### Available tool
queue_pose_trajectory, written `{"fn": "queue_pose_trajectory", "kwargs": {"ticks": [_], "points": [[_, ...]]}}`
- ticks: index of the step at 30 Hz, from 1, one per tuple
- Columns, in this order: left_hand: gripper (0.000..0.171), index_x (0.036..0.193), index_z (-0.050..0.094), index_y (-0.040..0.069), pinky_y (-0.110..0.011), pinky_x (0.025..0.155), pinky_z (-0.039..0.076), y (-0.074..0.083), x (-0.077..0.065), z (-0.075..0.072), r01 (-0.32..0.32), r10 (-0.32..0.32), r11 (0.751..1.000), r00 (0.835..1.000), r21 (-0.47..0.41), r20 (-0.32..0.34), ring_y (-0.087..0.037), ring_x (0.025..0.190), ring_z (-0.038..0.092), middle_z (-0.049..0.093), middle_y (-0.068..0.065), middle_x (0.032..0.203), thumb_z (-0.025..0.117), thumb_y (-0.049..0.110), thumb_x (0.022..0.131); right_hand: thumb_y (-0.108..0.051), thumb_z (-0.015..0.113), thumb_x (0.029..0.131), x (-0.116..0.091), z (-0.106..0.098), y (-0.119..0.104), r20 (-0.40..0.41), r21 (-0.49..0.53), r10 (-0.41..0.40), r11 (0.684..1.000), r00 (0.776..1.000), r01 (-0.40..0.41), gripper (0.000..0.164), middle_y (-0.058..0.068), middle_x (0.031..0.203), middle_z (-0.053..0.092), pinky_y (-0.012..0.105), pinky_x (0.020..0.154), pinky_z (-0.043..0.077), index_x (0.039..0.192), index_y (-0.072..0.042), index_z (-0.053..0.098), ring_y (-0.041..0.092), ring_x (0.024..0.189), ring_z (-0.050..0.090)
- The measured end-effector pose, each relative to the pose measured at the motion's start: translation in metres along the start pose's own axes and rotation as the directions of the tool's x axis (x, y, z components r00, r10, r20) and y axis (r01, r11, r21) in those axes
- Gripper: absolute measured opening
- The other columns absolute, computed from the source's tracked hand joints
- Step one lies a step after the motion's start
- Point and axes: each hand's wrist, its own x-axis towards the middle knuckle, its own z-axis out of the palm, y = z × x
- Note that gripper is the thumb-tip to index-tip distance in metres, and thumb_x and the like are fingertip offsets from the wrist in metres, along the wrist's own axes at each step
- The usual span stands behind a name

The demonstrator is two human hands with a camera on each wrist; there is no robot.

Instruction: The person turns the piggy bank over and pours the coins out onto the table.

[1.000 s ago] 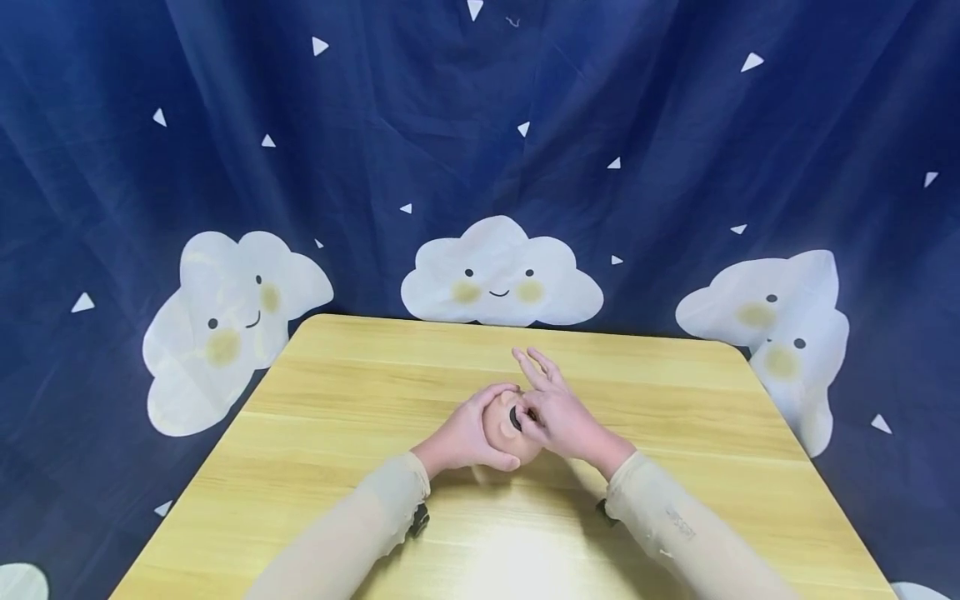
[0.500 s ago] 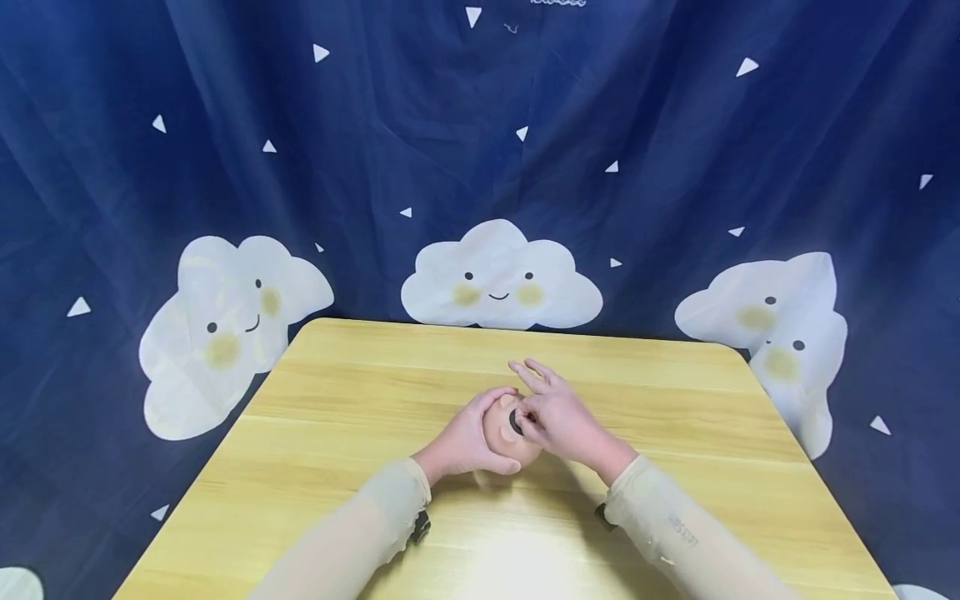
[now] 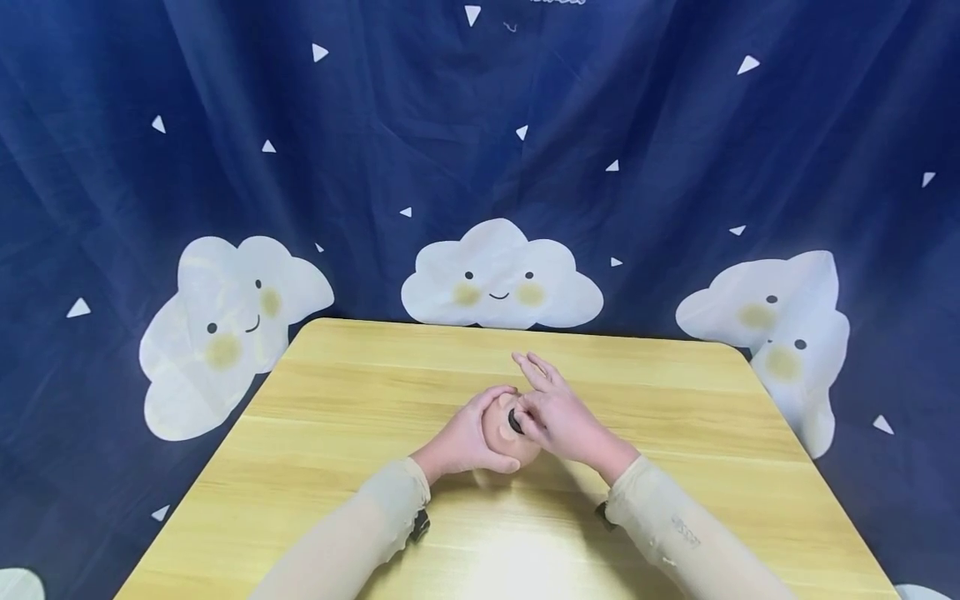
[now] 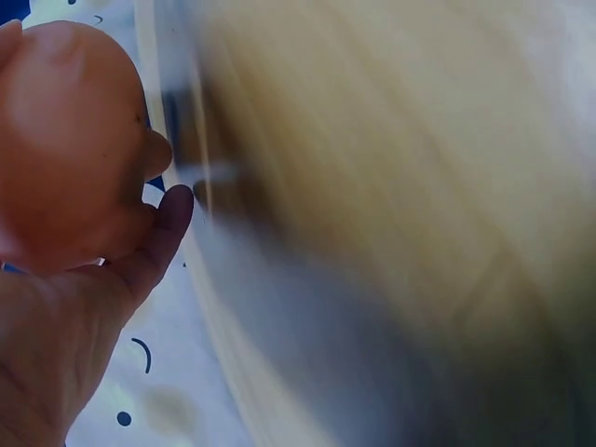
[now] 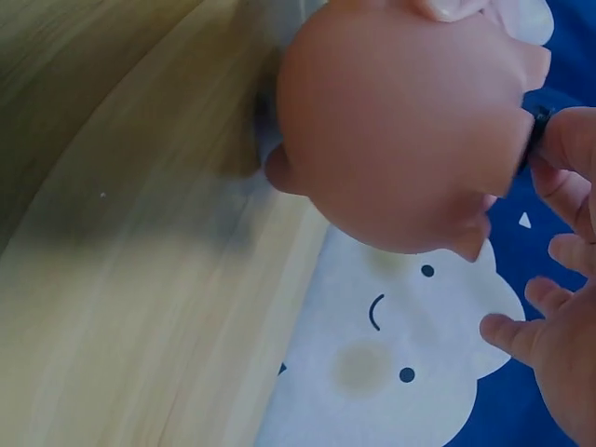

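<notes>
A round, pinkish-orange piggy bank (image 3: 492, 427) with stubby feet is held above the table, its underside facing up. My left hand (image 3: 459, 440) grips its left side, thumb near me and fingers around the far side. On the underside sits a dark round stopper (image 3: 514, 422), which my right hand (image 3: 561, 421) pinches between thumb and index finger while the other fingers stick up and away. From the right wrist, the stopper (image 5: 535, 138) shows as a thin black edge between the feet and the fingertips. The left wrist view has the piggy bank (image 4: 70, 140) resting against the palm.
A light wood table (image 3: 337, 400) with rounded far corners lies under both hands. Behind it hangs a dark blue curtain (image 3: 480, 100) with white triangles and smiling clouds. Dark straps (image 3: 420, 525) show at the cuffs.
Both hands keep their hold on the piggy bank and stopper. The right hand's raised fingers dip slightly, then lift again. The head view has shifted a little.
</notes>
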Motion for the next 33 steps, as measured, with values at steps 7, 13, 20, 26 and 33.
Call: {"fn": "queue_pose_trajectory", "kwargs": {"ticks": [7,13,20,26,33], "points": [[0.115,0.160,0.041,0.030,-0.038,0.112,0.052,0.002,0.000,-0.001,0.002,-0.002,0.999,1.000,-0.037,-0.012,-0.017,0.127,0.063,0.056,0.001,0.152,0.104,0.023,0.064,-0.003,0.071,0.091,0.000,-0.001,0.001,-0.010,0.211,0.218,0.955,0.976,-0.211,0.020,0.033,0.166,0.039,0.072,0.119,0.042,0.074,-0.014,0.067,0.063,0.155,0.025],[0.115,0.161,0.042,0.026,-0.042,0.114,0.051,0.005,-0.004,-0.002,0.018,-0.020,0.998,0.999,-0.055,-0.030,-0.018,0.127,0.063,0.057,0.003,0.151,0.104,0.023,0.064,-0.007,0.072,0.091,-0.004,-0.006,0.017,-0.027,0.276,0.467,0.853,0.884,-0.442,0.015,0.024,0.170,0.038,0.055,0.085,0.065,0.080,-0.016,0.074,0.058,0.158,0.024],[0.115,0.159,0.044,0.027,-0.045,0.118,0.048,0.004,-0.006,-0.002,0.016,-0.020,0.998,0.998,-0.064,-0.054,-0.019,0.129,0.062,0.057,0.004,0.151,0.105,0.022,0.062,-0.013,0.070,0.091,-0.019,-0.022,0.053,-0.089,0.258,0.615,0.774,0.784,-0.578,0.013,0.025,0.167,0.042,0.067,0.129,0.027,0.082,-0.008,0.078,0.057,0.156,0.031],[0.115,0.159,0.044,0.029,-0.043,0.117,0.047,0.001,-0.006,-0.004,0.017,-0.021,0.998,0.998,-0.064,-0.061,-0.018,0.129,0.062,0.058,0.005,0.149,0.105,0.022,0.061,-0.017,0.067,0.094,-0.040,-0.042,0.084,-0.061,0.229,0.726,0.678,0.685,-0.698,0.020,0.026,0.170,0.037,0.064,0.130,0.028,0.091,0.000,0.077,0.051,0.160,0.028],[0.113,0.157,0.045,0.034,-0.043,0.117,0.047,0.000,-0.006,-0.006,0.009,-0.013,0.998,0.998,-0.064,-0.067,-0.018,0.129,0.061,0.057,0.006,0.150,0.105,0.023,0.061,-0.016,0.062,0.095,-0.064,-0.062,0.110,-0.049,0.164,0.777,0.625,0.627,-0.763,0.024,0.032,0.169,0.033,0.072,0.127,0.027,0.093,0.003,0.077,0.065,0.154,0.024]]}}
